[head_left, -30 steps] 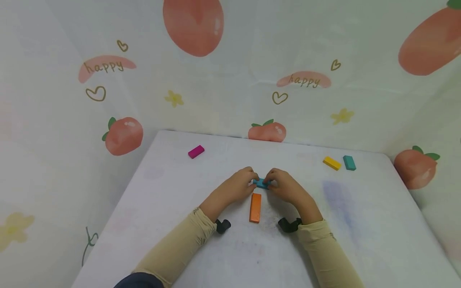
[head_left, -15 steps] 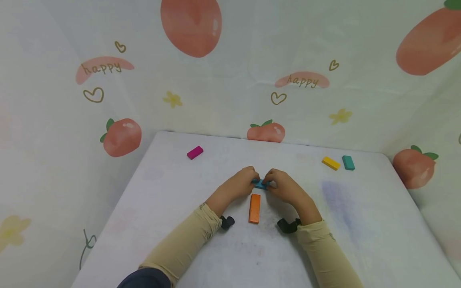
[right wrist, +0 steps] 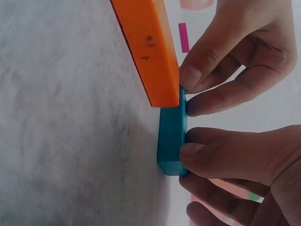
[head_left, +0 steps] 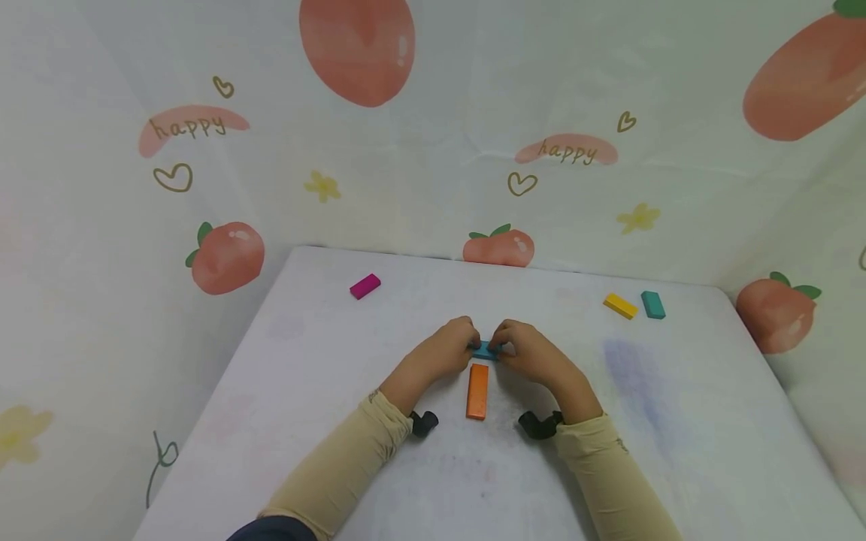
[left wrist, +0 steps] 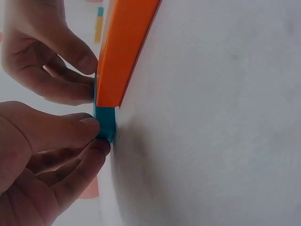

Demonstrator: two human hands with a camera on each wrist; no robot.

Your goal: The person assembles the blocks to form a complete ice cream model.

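Note:
A teal-blue block [head_left: 484, 351] lies crosswise on the white table, just beyond the far end of an orange block [head_left: 476, 392] that points toward me. My left hand [head_left: 441, 353] pinches the blue block's left end between thumb and fingers. At its right end, the thumb and fingers of my right hand [head_left: 536, 355] pinch it too. In the left wrist view, the blue block [left wrist: 105, 123] is partly hidden behind the orange one [left wrist: 124, 52]. From the right wrist, the blue block's long near side [right wrist: 171, 134] shows; any gap to the orange block cannot be judged.
A magenta block [head_left: 365, 286] lies at the table's far left. Toward the far right are a yellow block [head_left: 620, 306] and a teal block [head_left: 653, 305] side by side. A peach-printed cloth [head_left: 419, 173] hangs behind the table [head_left: 271, 421].
Both hands have drawn the blue block slightly toward me, nearer the orange block's far end. The orange block and the outlying blocks stay in place; the head view shifts a little.

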